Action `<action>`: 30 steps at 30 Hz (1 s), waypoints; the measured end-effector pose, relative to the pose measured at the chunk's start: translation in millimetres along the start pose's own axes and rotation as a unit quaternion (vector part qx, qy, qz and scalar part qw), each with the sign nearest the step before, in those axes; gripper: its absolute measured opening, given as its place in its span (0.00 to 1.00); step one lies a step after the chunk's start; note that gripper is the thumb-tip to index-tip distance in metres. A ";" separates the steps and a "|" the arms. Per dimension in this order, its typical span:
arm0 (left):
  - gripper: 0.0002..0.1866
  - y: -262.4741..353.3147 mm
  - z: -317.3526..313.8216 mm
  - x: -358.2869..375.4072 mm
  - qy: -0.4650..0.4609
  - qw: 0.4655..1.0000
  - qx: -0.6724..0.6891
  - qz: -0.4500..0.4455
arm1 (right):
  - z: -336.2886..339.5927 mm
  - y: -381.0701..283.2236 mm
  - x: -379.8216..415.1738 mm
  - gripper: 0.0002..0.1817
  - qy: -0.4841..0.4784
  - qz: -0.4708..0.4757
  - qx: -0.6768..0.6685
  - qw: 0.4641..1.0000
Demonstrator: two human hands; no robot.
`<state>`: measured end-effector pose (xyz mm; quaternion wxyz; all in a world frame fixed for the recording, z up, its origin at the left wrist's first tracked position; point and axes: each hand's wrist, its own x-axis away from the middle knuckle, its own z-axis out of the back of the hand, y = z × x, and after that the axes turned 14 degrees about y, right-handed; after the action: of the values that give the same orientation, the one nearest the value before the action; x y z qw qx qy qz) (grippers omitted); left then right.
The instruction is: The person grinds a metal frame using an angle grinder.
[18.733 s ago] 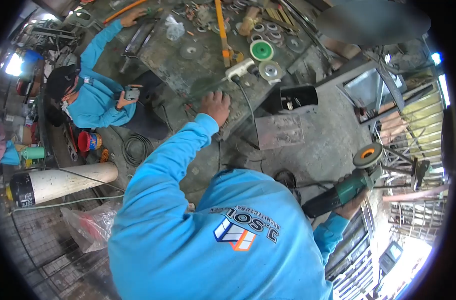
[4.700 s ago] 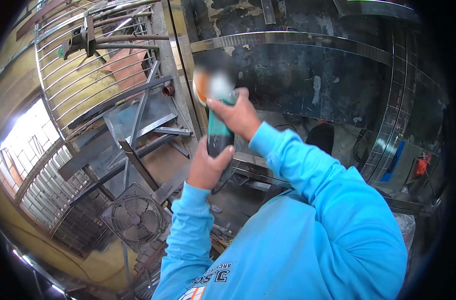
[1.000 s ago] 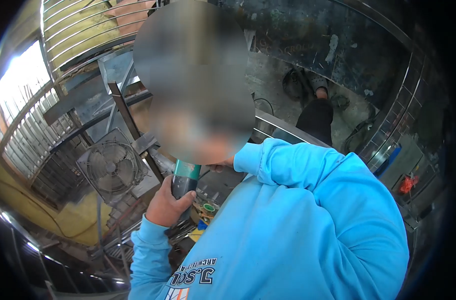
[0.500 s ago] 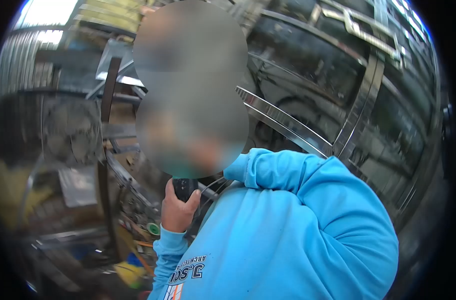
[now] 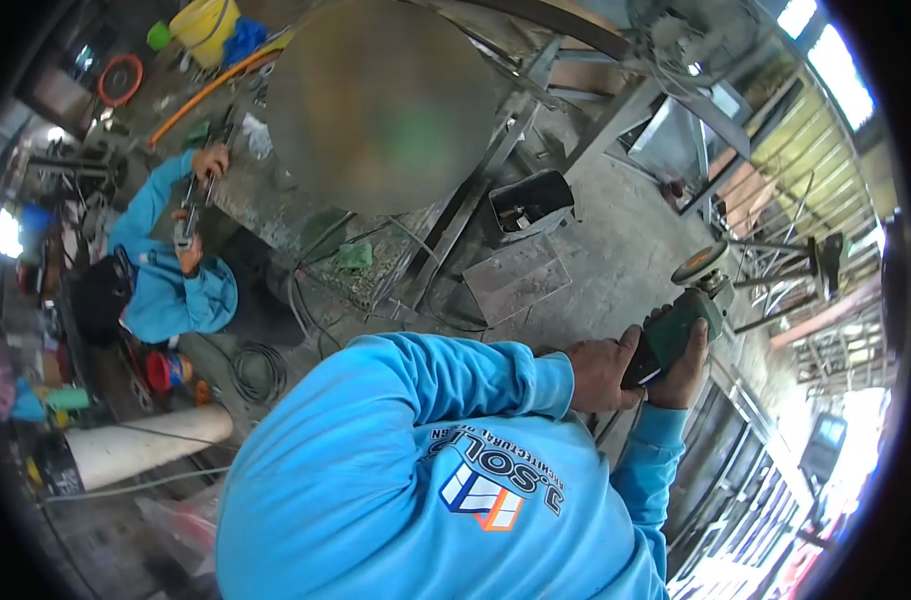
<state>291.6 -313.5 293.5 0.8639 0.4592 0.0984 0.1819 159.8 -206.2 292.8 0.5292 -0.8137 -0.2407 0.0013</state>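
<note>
Both hands closed on one grinder (image 5: pixel 678 318), held out at the right of the view above the concrete floor (image 5: pixel 615 250)

Left hand (image 5: pixel 600 372) wrapped round the dark rear of the body, thumb up along the side; right hand (image 5: pixel 683 362) clasped round the green body from beneath, fingers curled over it. Hands just beside each other, almost touching. Disc (image 5: pixel 700 262) at the far end, tilted, clear of any metal, orange hub showing on top

Below the grinder on the floor: a flat steel plate (image 5: pixel 515 278), and near it a black box (image 5: pixel 531 200) with an open top. Long steel bars (image 5: pixel 475 190) slanting from the box towards a workbench (image 5: pixel 275 200)

Far left: a co-worker (image 5: pixel 170 290) in a blue top and dark cap, crouched at the bench edge, both hands on a tool; cannot tell which tool. Near that person a coiled cable (image 5: pixel 258 370), a red tin (image 5: pixel 165 368) and a white cylinder (image 5: pixel 140 445) lying on its side
</note>
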 end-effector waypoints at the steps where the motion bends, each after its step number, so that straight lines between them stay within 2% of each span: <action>1: 0.48 -0.8 9.2 0.8 -0.014 1.000 0.021 0.017 | -8.6 -2.3 0.7 0.31 0.003 0.016 0.051 0.999; 5: 0.49 -29.7 7.5 7.4 0.026 0.995 0.094 -0.017 | -19.2 6.6 -9.6 0.33 -0.046 0.031 0.101 0.993; 8: 0.42 -50.6 37.6 13.5 0.027 0.993 0.084 -0.083 | -14.2 11.5 -25.0 0.37 -0.115 -0.005 0.019 0.993; 10: 0.35 -98.9 43.1 11.9 0.063 0.981 0.050 -0.177 | -17.9 8.7 -20.4 0.42 -0.125 0.037 0.027 0.991; 12: 0.26 -147.0 74.5 23.2 0.122 0.988 -0.038 -0.091 | -3.4 4.6 -19.7 0.45 -0.131 0.048 0.041 0.989; 13: 0.24 -166.3 101.9 37.9 0.204 0.971 -0.066 -0.103 | 2.7 4.7 -18.9 0.46 -0.117 0.050 0.037 0.991; 14: 0.22 -168.7 131.4 50.7 0.190 0.976 -0.106 0.011 | 8.8 5.9 -15.2 0.46 -0.104 0.036 0.045 0.993; 15: 0.19 -205.7 132.5 62.1 0.256 0.956 -0.120 0.081 | 15.6 6.3 -10.1 0.45 -0.091 0.021 0.055 0.994; 17: 0.16 -237.1 156.7 78.7 0.325 0.920 -0.148 0.160 | 25.3 7.1 -1.7 0.42 -0.097 -0.009 0.089 0.991; 18: 0.14 -244.8 170.4 80.6 0.329 0.905 -0.232 0.141 | 26.6 12.4 1.4 0.42 -0.081 0.000 0.104 0.991; 19: 0.12 -251.8 184.4 79.3 0.331 0.881 -0.317 0.122 | 26.2 21.1 4.9 0.41 -0.067 0.008 0.119 0.991; 22: 0.11 -294.0 227.2 60.9 0.252 0.819 -0.511 -0.077 | 33.0 43.5 3.9 0.39 -0.039 -0.004 0.105 0.994; 25: 0.11 -336.6 253.6 53.3 0.122 0.760 -0.615 -0.169 | 33.3 38.7 5.8 0.40 -0.021 -0.031 0.118 0.992; 26: 0.10 -357.0 257.4 50.4 0.138 0.738 -0.623 -0.219 | 50.5 41.0 -4.9 0.39 -0.049 -0.029 0.116 0.992; 28: 0.10 -352.2 270.7 43.8 0.080 0.717 -0.652 -0.233 | 45.2 39.3 3.3 0.38 -0.038 -0.024 0.089 0.995; 30: 0.08 -353.5 268.4 36.5 0.069 0.736 -0.636 -0.223 | 46.6 37.5 9.8 0.36 -0.036 -0.016 0.083 0.996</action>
<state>494.7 -683.1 150.3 0.9613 -0.2461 0.1188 0.0354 171.1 -174.4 242.5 0.5856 -0.7624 -0.2721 0.0423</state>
